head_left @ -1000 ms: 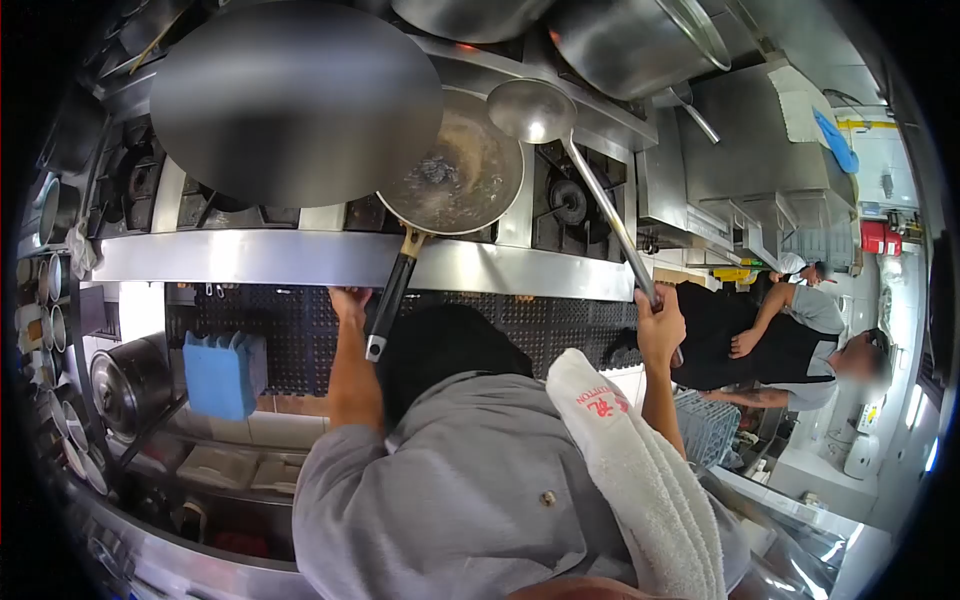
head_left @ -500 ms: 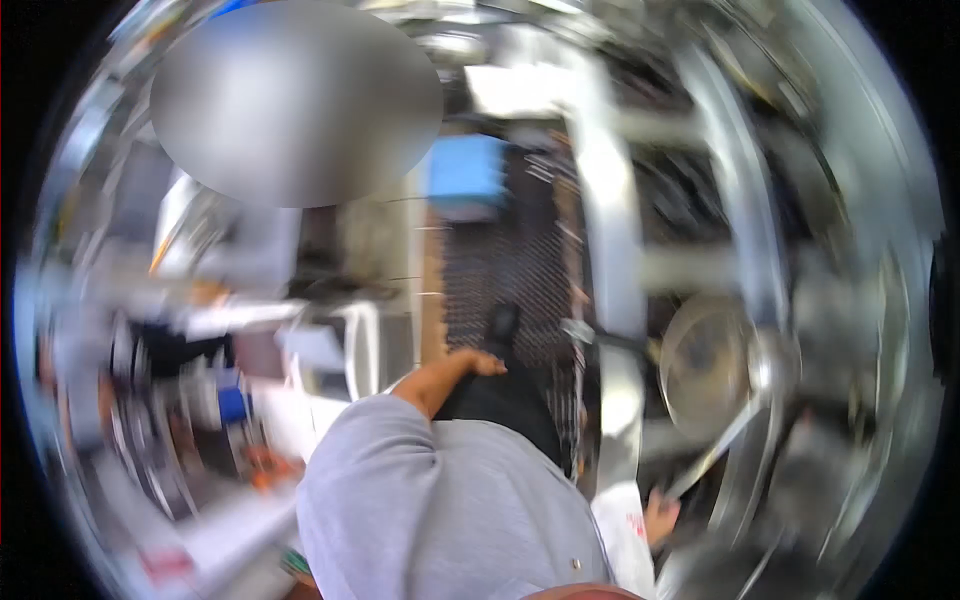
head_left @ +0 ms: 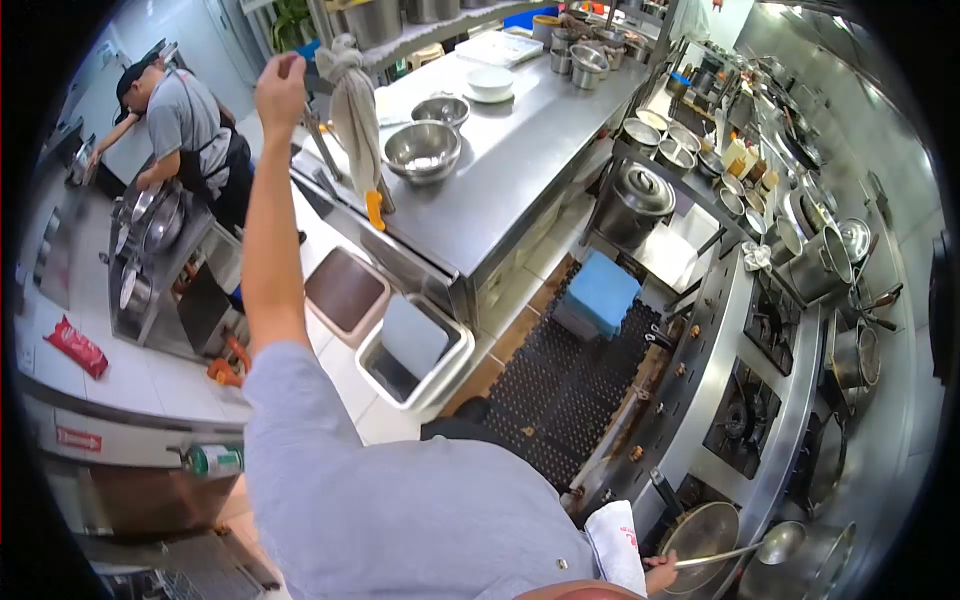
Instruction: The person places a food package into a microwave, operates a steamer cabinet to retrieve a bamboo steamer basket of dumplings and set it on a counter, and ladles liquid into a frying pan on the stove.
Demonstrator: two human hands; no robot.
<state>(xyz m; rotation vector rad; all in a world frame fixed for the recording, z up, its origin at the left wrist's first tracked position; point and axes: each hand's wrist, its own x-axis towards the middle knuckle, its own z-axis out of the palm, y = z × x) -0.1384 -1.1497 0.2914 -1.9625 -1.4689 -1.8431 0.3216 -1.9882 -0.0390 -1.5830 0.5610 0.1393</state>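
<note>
My left hand (head_left: 280, 92) is raised at the end of an outstretched arm, fingers curled together. Whether anything small is inside them is hidden. Just right of it, a grey cloth (head_left: 355, 110) hangs knotted on a shelf post, apart from the hand. Low at the right, my right hand (head_left: 660, 573) grips the handle of a metal ladle (head_left: 783, 543). The ladle crosses over a round pan (head_left: 708, 530) on the stove, its bowl beyond the pan's rim near a large pot (head_left: 800, 570). A white cloth with red print (head_left: 612, 540) lies by my right forearm.
A steel counter (head_left: 530, 140) carries metal bowls (head_left: 422, 150). Beside it stand bins (head_left: 455, 360). A blue-lidded box (head_left: 605, 290) rests on the black floor mat (head_left: 550, 400). Burners (head_left: 743, 415) line the right. A co-worker (head_left: 185, 120) bends over pots at the far left.
My left hand has risen from low before my body to high at the left, by the hanging cloth. My view has turned. My right hand still holds the ladle.
</note>
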